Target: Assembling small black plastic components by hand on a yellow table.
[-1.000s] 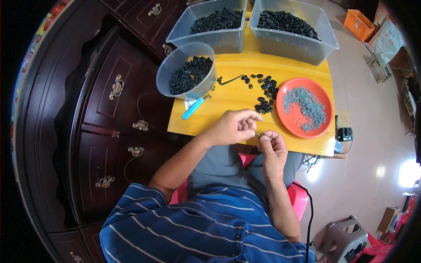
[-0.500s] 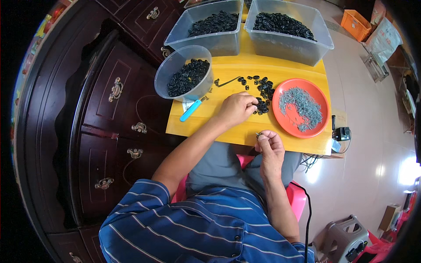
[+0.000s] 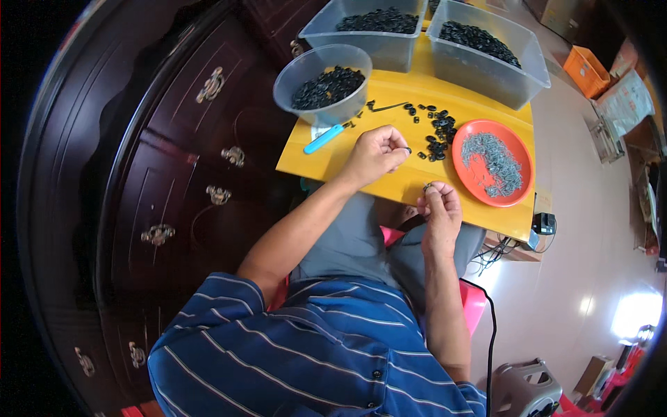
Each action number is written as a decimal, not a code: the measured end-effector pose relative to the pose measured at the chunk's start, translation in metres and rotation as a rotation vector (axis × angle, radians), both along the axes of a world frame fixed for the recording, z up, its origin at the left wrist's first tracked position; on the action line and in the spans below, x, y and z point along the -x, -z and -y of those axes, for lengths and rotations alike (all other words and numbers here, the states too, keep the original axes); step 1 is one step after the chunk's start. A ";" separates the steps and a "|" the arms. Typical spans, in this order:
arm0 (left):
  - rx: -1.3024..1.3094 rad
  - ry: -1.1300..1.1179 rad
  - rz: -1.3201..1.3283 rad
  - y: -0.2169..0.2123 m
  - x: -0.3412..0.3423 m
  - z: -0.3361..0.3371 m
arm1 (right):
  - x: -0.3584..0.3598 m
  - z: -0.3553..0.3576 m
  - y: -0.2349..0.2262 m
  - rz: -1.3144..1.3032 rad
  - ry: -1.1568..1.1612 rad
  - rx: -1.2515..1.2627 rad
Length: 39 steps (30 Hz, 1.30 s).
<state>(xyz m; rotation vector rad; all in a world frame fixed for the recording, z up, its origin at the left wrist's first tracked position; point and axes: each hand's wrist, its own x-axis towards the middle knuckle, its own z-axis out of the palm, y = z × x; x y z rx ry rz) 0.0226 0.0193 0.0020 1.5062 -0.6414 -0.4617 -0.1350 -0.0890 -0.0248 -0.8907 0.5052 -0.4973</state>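
Observation:
My left hand [image 3: 379,157] is pinched closed over the yellow table, a small black plastic piece [image 3: 408,150] showing at its fingertips. To its right lies a loose pile of small black oval pieces [image 3: 442,130]. Beside the pile, a red plate [image 3: 474,182] carries many thin grey metal pieces [image 3: 501,163] that look like screws or pins. My right hand [image 3: 442,212] is at the table's near edge, thumb and fingers pressed together on a tiny dark piece [image 3: 427,186]; its kind is too small to tell.
A round clear tub [image 3: 285,90] of black pieces stands on the table's left, and two clear bins [image 3: 393,54] [image 3: 486,72] of black pieces at the back. A blue-handled tool [image 3: 324,139] lies near the tub. Dark wooden drawers [image 3: 187,132] flank the left.
My left hand has come away from the black pile with a black piece in its fingertips. My right hand keeps its pinch. The whole view has shifted and tilted.

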 end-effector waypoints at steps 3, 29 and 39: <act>0.072 -0.018 -0.046 -0.008 0.026 -0.008 | 0.001 0.001 0.006 0.059 -0.049 0.002; 0.035 -0.010 0.177 -0.004 0.089 -0.058 | 0.022 -0.027 0.003 0.113 -0.192 0.101; 0.122 0.007 -0.150 0.009 0.092 -0.061 | 0.023 -0.024 0.008 0.068 -0.188 0.064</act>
